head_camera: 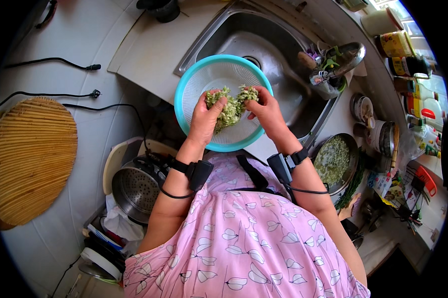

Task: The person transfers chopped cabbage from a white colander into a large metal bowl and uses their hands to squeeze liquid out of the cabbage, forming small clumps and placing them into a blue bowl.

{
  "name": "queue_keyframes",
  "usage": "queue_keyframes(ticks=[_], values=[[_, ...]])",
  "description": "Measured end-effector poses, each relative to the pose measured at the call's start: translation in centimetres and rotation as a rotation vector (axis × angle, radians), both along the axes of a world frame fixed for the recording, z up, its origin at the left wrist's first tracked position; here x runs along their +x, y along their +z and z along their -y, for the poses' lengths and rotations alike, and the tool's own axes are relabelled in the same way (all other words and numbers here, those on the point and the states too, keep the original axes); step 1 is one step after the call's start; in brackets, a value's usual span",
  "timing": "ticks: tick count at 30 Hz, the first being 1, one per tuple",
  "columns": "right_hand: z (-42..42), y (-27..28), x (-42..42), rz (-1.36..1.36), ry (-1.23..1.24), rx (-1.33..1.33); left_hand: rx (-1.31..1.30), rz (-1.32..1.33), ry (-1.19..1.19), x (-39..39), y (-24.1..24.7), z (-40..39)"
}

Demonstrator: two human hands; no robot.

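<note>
A white plastic colander with a turquoise rim (180, 108) sits at the near left edge of the steel sink, partly over it. Above its bowl, my left hand (207, 119) is closed around a clump of small pale green blossoms or chopped greens (228, 111). My right hand (266, 111) pinches a smaller bunch of the same greens (248, 94) between thumb and fingers, close beside the first clump. To the right, a metal pan (334, 164) holds more of these green bits in liquid. The undersides of both clumps are partly hidden by my fingers.
The sink (242, 37) lies ahead, with a curved faucet (352, 56) at its right. Jars and bottles (395, 44) line the windowsill. A perforated steamer pot (136, 190) stands at the left, near a round woven reed mat (33, 160) and black power cords (74, 67).
</note>
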State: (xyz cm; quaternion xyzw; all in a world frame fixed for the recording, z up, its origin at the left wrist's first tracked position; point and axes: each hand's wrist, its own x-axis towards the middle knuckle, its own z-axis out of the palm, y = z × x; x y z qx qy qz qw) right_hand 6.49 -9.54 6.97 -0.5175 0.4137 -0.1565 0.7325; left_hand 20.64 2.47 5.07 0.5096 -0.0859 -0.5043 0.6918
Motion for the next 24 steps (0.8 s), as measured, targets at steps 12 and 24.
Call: queue_keyframes(ticks=[12,24], values=[[-1.0,1.1,-0.7,-0.121,0.043,-0.101,-0.037,0.065,-0.045,-0.3,1.5,-0.7],[-1.2,-0.2,-1.3,-0.194,0.06,-0.387,-0.073,0.013,0.094,0.1,1.5,-0.8]])
